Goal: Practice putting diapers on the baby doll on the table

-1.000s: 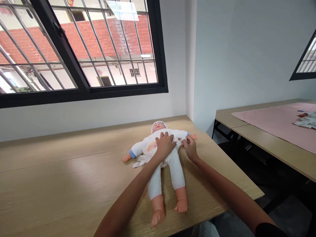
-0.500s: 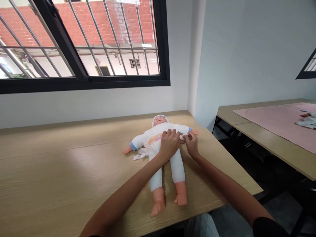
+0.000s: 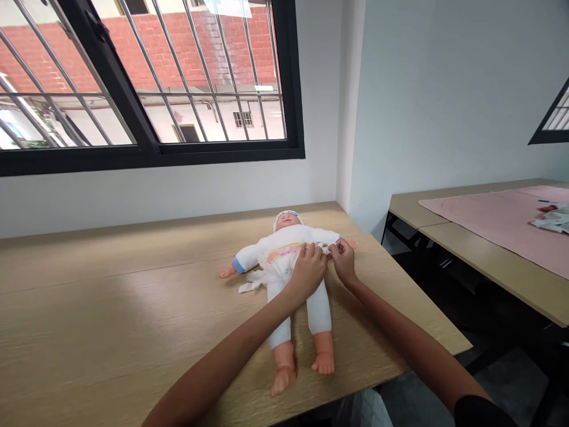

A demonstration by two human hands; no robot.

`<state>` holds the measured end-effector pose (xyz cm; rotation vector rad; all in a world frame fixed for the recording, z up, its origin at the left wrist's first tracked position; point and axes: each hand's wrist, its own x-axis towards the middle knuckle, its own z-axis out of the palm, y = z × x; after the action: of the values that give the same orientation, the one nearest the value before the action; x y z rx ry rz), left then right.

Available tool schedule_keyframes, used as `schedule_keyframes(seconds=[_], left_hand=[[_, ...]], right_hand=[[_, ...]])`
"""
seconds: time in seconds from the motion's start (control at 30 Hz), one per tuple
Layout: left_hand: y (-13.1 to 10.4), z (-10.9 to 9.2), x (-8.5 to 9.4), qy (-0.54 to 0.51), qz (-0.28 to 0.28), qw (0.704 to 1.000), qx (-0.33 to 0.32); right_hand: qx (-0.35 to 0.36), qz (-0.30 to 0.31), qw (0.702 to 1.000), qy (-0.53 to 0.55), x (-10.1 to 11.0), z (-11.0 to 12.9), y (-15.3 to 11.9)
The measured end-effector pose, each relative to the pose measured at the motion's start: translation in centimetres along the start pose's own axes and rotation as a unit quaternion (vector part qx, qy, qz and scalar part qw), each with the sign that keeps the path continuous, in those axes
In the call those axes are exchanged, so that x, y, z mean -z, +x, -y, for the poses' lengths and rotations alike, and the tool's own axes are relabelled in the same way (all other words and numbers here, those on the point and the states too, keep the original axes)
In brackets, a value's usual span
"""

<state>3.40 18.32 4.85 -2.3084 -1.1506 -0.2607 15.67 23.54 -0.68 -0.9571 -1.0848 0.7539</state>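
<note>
A baby doll [image 3: 278, 320] in white clothes lies on its back on the wooden table, arms spread, feet toward me. Around its waist is a white diaper [image 3: 271, 267] with a coloured print, and one loose tab sticks out on the left. My left hand [image 3: 310, 270] rests on the diaper's front at the right side, fingers bent over it. Beside it, near the doll's cuff, my right hand [image 3: 344, 261] pinches the diaper's white side tab [image 3: 326, 247] between thumb and fingers.
The wooden table [image 3: 111, 332] ends at a right edge past the doll. Across a gap stands a second table with a pink mat [image 3: 502, 219], holding a white bundle [image 3: 553, 219] and a blue pen. Behind are a wall and a barred window.
My left hand has slid slightly down and right across the diaper, uncovering more of its print. My right hand keeps its pinch. The view has tilted slightly upward.
</note>
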Motion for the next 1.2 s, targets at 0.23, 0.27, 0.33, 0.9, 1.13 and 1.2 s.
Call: schedule_keyframes(seconds=[0.23, 0.27, 0.33, 0.9, 1.13, 1.2], left_hand=[[0.0, -0.7, 0.9, -0.025, 0.023, 0.999, -0.028], [0.0, -0.5, 0.8, -0.027, 0.024, 0.999, -0.036], [0.0, -0.3, 0.4, -0.028, 0.023, 0.998, -0.050], [-0.1, 0.0, -1.5, -0.089, -0.033, 0.995, -0.017], [-0.3, -1.3, -1.1, -0.028, -0.060, 0.998, 0.011], [-0.3, -1.7, -0.9, -0.018, -0.072, 0.997, 0.013]], right_hand=[[-0.030, -0.007, 0.999, 0.032, 0.1, 0.9, 0.5], [-0.034, -0.005, 0.999, 0.037, 0.2, 1.0, 0.6], [-0.040, -0.004, 0.998, 0.042, 0.2, 1.2, 0.7], [-0.030, 0.004, 0.997, 0.069, -0.1, 1.7, 0.5], [-0.079, 0.056, 0.992, 0.083, -0.3, 1.9, 0.6], [-0.078, 0.063, 0.992, 0.078, -0.1, 1.9, 0.7]])
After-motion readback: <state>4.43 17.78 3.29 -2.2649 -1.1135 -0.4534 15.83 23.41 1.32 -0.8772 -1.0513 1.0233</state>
